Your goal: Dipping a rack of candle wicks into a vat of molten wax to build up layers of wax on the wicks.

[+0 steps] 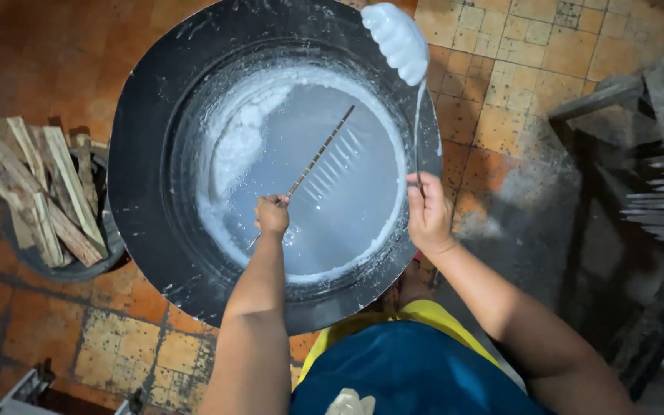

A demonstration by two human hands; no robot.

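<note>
A large round black pan holds pale blue-white liquid with white foam along its left side. My left hand is closed on a thin rod that slants up to the right over the liquid, with several tines dipping into it. My right hand rests at the pan's right rim and grips a thin stick. At that stick's upper end hangs a white lumpy coated mass, above the rim.
A dark bucket with several split pieces of firewood stands left of the pan. Orange and tan floor tiles surround it. A dark wooden frame with thin sticks stands at the right.
</note>
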